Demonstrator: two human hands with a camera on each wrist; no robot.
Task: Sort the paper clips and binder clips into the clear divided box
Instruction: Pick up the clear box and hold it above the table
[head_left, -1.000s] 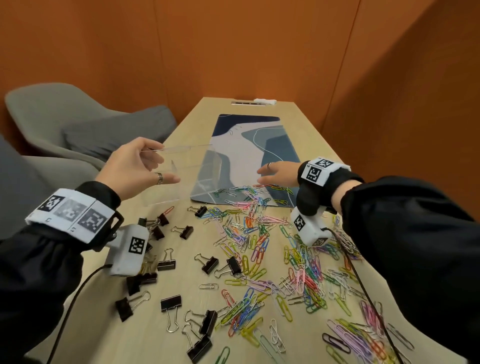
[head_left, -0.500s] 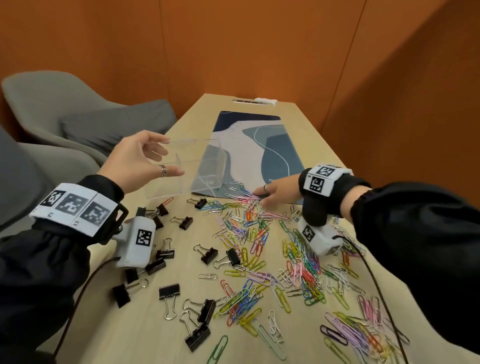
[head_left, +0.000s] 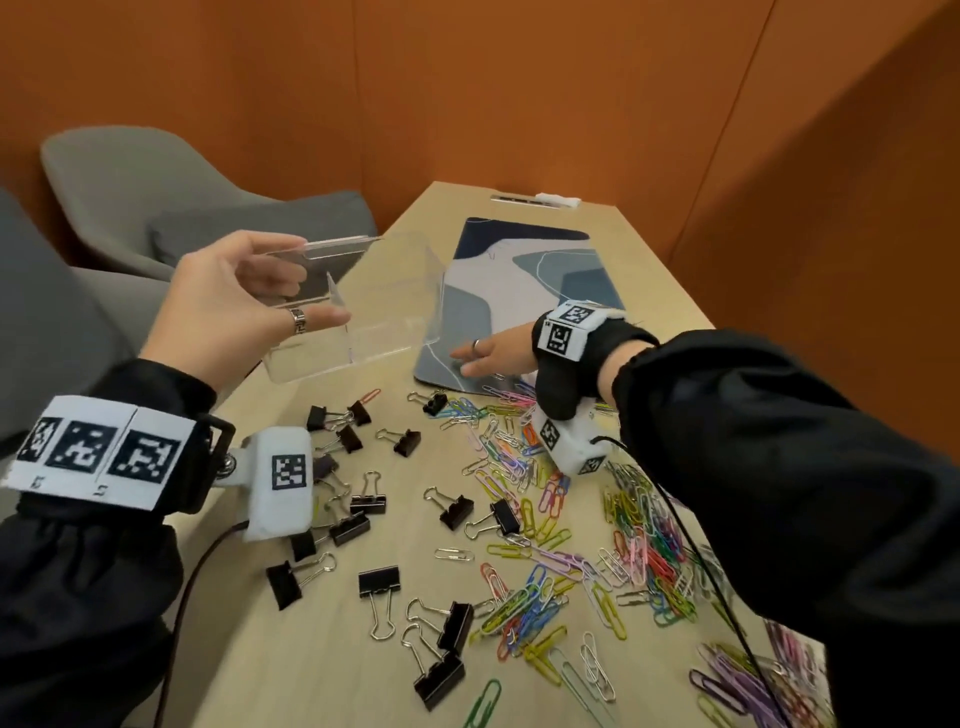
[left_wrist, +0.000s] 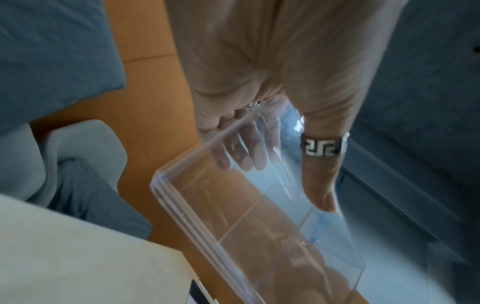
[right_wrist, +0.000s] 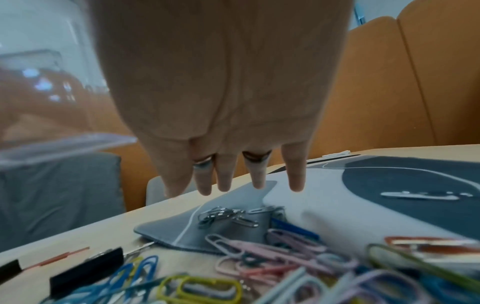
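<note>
Left hand (head_left: 228, 312) grips the clear divided box (head_left: 358, 306), now raised higher at 10 o'clock; right hand (head_left: 485, 353), fingers extended and holding nothing, has advanced onto the desk mat (head_left: 524, 270); sorting not started

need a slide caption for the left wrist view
Left hand holds the empty clear divided box in the air.

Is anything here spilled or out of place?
Yes. Coloured paper clips and black binder clips lie strewn loose over the table, some on the desk mat. The clear divided box is empty, held tilted in the air by the left hand.
</note>
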